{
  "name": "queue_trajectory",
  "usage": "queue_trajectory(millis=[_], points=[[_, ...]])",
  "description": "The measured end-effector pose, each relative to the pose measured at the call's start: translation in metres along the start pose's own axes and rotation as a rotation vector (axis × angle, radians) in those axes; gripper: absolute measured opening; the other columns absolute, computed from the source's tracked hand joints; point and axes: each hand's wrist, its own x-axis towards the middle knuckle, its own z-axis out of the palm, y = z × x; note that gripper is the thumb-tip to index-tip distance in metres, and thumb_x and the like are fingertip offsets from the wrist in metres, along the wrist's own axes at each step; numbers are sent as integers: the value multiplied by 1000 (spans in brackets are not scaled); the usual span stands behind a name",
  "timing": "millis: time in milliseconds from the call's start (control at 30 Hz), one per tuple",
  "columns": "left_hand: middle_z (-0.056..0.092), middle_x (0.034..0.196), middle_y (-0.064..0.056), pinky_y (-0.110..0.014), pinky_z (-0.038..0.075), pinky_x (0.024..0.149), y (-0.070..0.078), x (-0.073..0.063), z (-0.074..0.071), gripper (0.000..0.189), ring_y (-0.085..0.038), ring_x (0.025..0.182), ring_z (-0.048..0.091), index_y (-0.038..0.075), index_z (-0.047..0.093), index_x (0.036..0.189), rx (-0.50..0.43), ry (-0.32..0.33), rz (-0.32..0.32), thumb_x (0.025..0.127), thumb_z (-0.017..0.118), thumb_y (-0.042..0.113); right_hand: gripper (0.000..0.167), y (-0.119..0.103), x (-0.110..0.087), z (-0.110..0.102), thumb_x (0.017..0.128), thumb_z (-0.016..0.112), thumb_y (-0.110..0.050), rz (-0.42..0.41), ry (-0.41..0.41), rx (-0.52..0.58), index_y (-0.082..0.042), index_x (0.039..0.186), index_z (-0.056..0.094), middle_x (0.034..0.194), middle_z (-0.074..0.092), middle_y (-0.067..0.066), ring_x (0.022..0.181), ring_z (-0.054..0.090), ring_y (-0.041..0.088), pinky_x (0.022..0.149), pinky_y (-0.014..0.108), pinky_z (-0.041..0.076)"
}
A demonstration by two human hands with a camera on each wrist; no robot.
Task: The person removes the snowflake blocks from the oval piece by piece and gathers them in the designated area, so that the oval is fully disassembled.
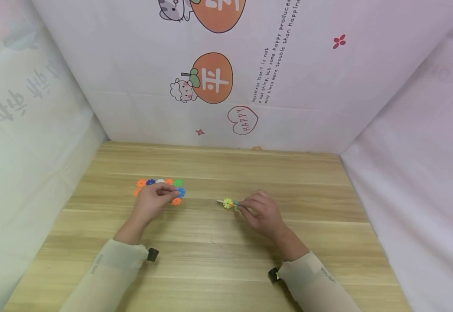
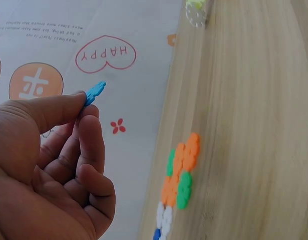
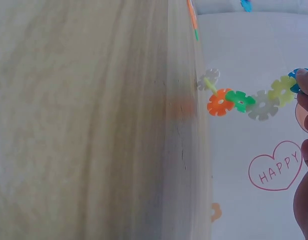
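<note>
My left hand (image 1: 153,203) pinches a blue notched plastic disc (image 2: 95,94) between thumb and index finger. It hovers over the loose discs on the table, partly covering them in the head view. My right hand (image 1: 264,212) holds a chain of interlocked discs by a blue disc (image 3: 295,80) at its end. Along the chain a yellow disc (image 3: 281,91), a white disc (image 3: 263,105), a green disc (image 3: 240,101) and an orange disc (image 3: 220,102) follow, with a thin yellow disc (image 3: 210,86) and another white one (image 3: 212,76) at the far end.
Loose orange, green, white and dark blue discs (image 2: 181,150) lie in rows on the wooden table (image 1: 210,260) at the left. A printed white cloth (image 1: 288,117) stands behind the table's far edge, with more white cloth on both sides.
</note>
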Motion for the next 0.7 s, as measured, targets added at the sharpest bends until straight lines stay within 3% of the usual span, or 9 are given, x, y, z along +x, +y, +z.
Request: queue_trajectory(millis=[367, 533, 700], points=[[75, 113, -8, -35, 57, 74, -23, 4, -15, 39, -27, 102, 69, 11, 75, 114, 28, 38, -65, 93, 78, 43, 11, 0, 0, 0, 81, 85, -4, -4, 7, 9, -5, 91, 79, 88, 75, 0, 75, 64, 17, 67, 30, 49], [76, 110, -9, -35, 55, 75, -30, 3, -24, 39, -29, 102, 69, 10, 73, 114, 54, 56, -121, 94, 76, 44, 11, 0, 0, 0, 82, 85, -5, -10, 9, 16, -5, 91, 79, 87, 75, 1, 75, 64, 17, 68, 30, 49], [77, 107, -9, -34, 52, 77, -37, 4, -29, 41, -28, 101, 69, 10, 74, 114, 91, 77, -126, 94, 76, 46, 15, 0, 0, -1, 78, 86, -2, -16, 15, 25, -4, 91, 79, 87, 75, 1, 75, 64, 18, 68, 30, 49]])
